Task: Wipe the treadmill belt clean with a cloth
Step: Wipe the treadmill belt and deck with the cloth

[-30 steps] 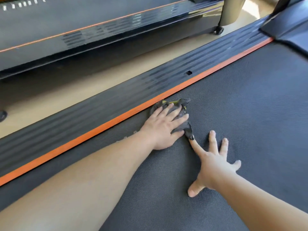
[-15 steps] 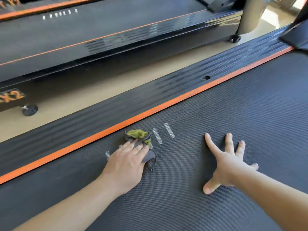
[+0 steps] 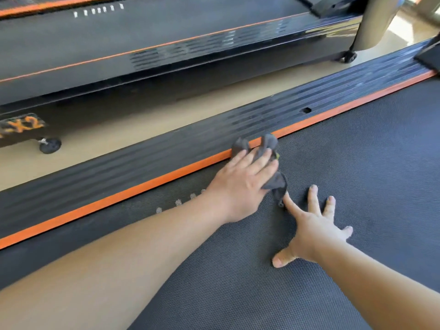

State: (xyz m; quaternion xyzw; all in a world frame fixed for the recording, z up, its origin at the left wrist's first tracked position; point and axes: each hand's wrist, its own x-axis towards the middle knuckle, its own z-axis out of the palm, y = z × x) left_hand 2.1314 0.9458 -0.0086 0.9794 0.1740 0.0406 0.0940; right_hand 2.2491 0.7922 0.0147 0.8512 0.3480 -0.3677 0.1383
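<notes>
Nearest, two bare forearms are seen coming in from the bottom edge over the dark grey, finely dimpled rubber treadmill belt (image 3: 357, 167), which is matte and flat and fills the lower right.

The right hand (image 3: 312, 232) is laid palm-down on the belt, with fingers straight and splayed and the thumb out to the side. Its grip is fully spread, with nothing held. Its index fingertip is touching or just beside the lower tip of the cloth; which cannot be told.

A little farther, the left hand (image 3: 240, 184) is laid flat on the crumpled dark grey fabric cloth (image 3: 277, 183). The fingers are nearly straight and pressed down on it, and the grip is not curled round it.

The cloth is bunched in soft folds, with a speck of yellow-green at its right side. It is placed at the belt's left edge, and its far folds are lapped over the glossy orange edge strip (image 3: 142, 186). A row of small whitish marks (image 3: 178, 202) is seen on the belt left of the left wrist.

Beyond the strip is a black ribbed plastic side rail (image 3: 166, 151) with long parallel grooves and one small oblong hole (image 3: 306, 110). Past it is smooth beige floor (image 3: 119, 136), sunlit at far right.

Across the floor a second black treadmill (image 3: 142, 48) is stood parallel. A thin orange line is seen along its side and blurred orange lettering at its near-left end, with a small black wheel (image 3: 50, 145) underneath. A pale rounded upright (image 3: 376, 22) is seen at top right.
</notes>
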